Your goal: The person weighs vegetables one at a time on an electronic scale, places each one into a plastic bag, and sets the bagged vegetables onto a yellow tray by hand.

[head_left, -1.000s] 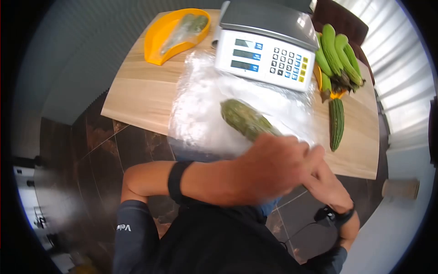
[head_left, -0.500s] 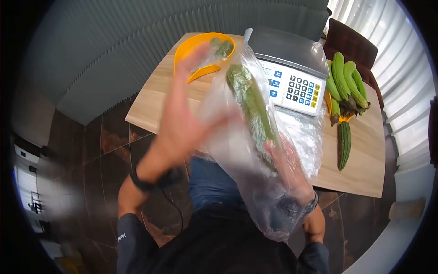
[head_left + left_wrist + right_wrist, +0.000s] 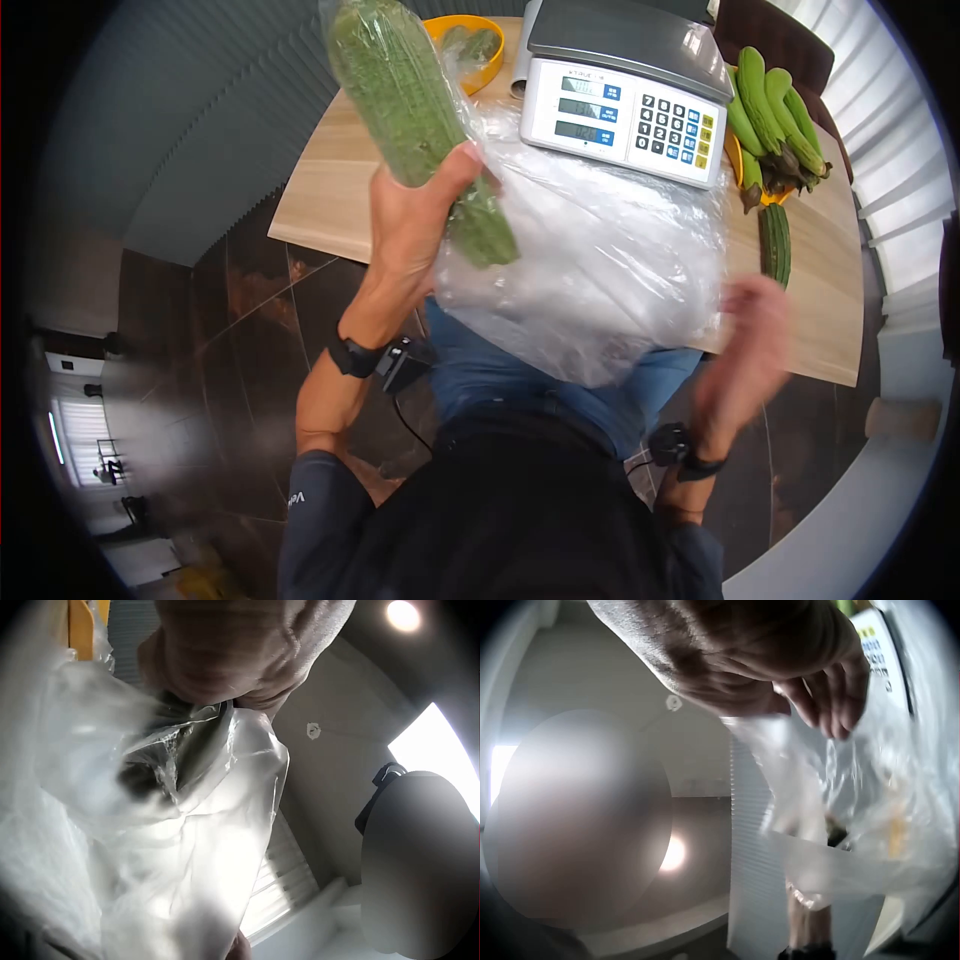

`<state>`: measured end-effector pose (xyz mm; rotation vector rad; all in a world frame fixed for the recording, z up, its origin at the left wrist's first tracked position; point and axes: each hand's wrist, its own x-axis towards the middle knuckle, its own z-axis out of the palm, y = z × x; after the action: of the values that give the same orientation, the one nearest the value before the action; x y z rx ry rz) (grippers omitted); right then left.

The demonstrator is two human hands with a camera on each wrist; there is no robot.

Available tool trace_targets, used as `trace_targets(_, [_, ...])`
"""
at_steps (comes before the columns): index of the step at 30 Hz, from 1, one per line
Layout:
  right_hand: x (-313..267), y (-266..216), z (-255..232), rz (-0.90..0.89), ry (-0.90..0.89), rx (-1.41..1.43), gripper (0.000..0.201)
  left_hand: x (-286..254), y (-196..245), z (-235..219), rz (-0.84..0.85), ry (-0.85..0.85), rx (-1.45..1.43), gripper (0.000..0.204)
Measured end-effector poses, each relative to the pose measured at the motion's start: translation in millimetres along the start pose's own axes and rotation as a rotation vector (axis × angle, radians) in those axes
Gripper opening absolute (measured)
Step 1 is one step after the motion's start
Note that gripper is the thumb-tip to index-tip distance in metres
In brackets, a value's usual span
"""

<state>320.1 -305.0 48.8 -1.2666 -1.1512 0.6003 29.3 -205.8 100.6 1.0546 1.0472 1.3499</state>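
Note:
In the head view, my left hand [image 3: 415, 225] grips a long green ridged gourd [image 3: 395, 100] wrapped in clear film, with its thumb across the gourd, tilted above the table's left side. Loose clear plastic [image 3: 590, 310] spreads from it toward my right hand [image 3: 745, 350], which is blurred at the plastic's right edge. In the left wrist view the plastic [image 3: 195, 855] hangs below my left hand [image 3: 232, 645]. The right wrist view has my right hand [image 3: 772, 660] with bent fingers and thumb at the top edge of the plastic [image 3: 802, 855].
A scale [image 3: 630, 110] stands at the table's back. Several green gourds [image 3: 765, 110] lie at the right, with a darker one [image 3: 775, 245] in front. A yellow scoop-like tray [image 3: 490, 75] at back left holds wrapped green produce [image 3: 475, 45]. The wooden table [image 3: 330, 200] ends near my legs.
The wrapped gourd has risen to the upper left, and my left hand has taken hold of it. My right hand has moved right, out from behind the plastic.

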Motion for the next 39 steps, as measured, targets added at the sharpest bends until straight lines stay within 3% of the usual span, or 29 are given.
trace_targets(1, [0.1,-17.0,-5.4,-0.105,0.229,0.059,0.075,1.4,8.1,-4.1,0.046,0.024,0.133,0.042])
trace_targets(2, [4.0,-46.4,10.8,-0.407,0.404,-0.003,0.094,-1.5,12.0,-0.1,0.068,0.028,0.154,0.043])
trace_targets(3, [9.5,-61.4,20.2,-0.614,0.183,-0.141,0.101,-7.5,14.6,6.0,0.09,0.026,0.178,0.044])
trace_targets(5, [13.0,-73.7,51.3,-0.751,-0.195,-0.419,0.113,-18.6,16.9,19.9,0.121,0.042,0.142,0.048])
trace_targets(8, [18.4,-45.7,98.7,-0.557,-0.507,-0.374,0.109,-27.6,25.0,48.5,0.179,0.08,-0.175,0.059])
trace_targets(10, [9.9,-1.1,107.3,-0.399,-0.819,-0.343,0.087,-32.6,41.4,69.0,0.226,0.028,-0.523,0.07])
trace_targets(11, [1.7,13.1,116.0,-0.426,-0.825,-0.147,0.076,-35.5,46.2,52.7,0.085,0.03,-0.708,0.08])
trace_targets(12, [-3.3,20.0,122.1,-0.448,-0.826,0.05,0.068,-27.3,45.2,33.5,0.039,-0.229,-0.872,0.08])
trace_targets(14, [8.4,13.8,113.1,-0.302,-1.0,0.176,0.056,-5.1,40.1,-1.9,-0.061,-0.766,-1.167,0.079])
trace_targets(15, [14.6,11.3,107.3,-0.225,-1.081,0.238,0.051,-4.3,43.7,-10.6,-0.143,-0.714,-1.098,0.072])
trace_targets(17, [21.4,11.9,103.5,-0.075,-1.021,0.342,0.042,-12.2,36.6,-15.6,-0.08,-0.544,-0.75,0.071])
trace_targets(18, [25.0,10.8,100.4,0.001,-0.99,0.39,0.037,-23.0,35.6,-19.1,-0.053,-0.413,-0.421,0.069])
trace_targets(19, [39.1,-10.8,89.9,0.421,-1.092,0.362,0.031,-33.7,34.7,-22.6,-0.066,-0.298,-0.091,0.069])
trace_targets(22, [49.7,-40.3,96.1,0.328,-1.148,0.292,0.028,-41.6,18.9,-15.3,0.204,-0.304,0.432,0.07])
trace_targets(24, [45.5,-47.0,102.5,0.245,-1.009,0.2,0.025,-43.9,9.4,1.1,0.242,-0.312,0.225,0.074])
trace_targets(26, [42.5,-38.2,109.1,0.238,-0.883,0.212,0.026,-28.5,6.4,-5.7,0.358,-0.411,0.424,0.079])
trace_targets(27, [44.2,-32.8,112.1,0.294,-0.868,0.13,0.026,-26.9,10.7,-4.0,0.256,-0.42,0.45,0.079])
trace_targets(28, [42.7,-34.2,112.2,0.281,-0.81,0.225,0.026,-24.7,13.3,-0.8,0.148,-0.432,0.47,0.08])
trace_targets(29, [37.2,-36.0,111.1,0.271,-0.744,0.318,0.026,-13.3,7.1,-4.0,0.302,-0.431,0.577,0.081])
trace_targets(30, [29.5,-36.5,106.3,0.261,-0.672,0.41,0.026,8.5,6.4,-11.5,0.337,-0.338,0.706,0.081])
trace_targets(31, [20.8,-50.1,83.9,0.144,-0.476,0.359,0.026,41.4,9.7,-20.2,0.378,-0.248,0.833,0.081])
trace_targets(33, [9.0,-32.9,42.7,-0.015,-0.359,0.146,0.026,109.7,18.0,-48.1,0.37,-0.009,1.246,0.077])
trace_targets(35, [-6.2,-10.8,-0.9,-0.045,-0.14,-0.047,0.025,173.9,34.6,-72.0,0.233,-0.098,0.841,0.072])
trace_targets(37, [-11.2,2.1,-33.4,-0.041,0.059,-0.18,0.024,243.5,33.9,-107.8,0.053,-0.043,0.803,0.069])
trace_targets(39, [-19.3,10.1,-55.4,-0.009,0.139,-0.282,0.024,271.8,30.9,-120.7,-0.063,0.011,0.827,0.068])
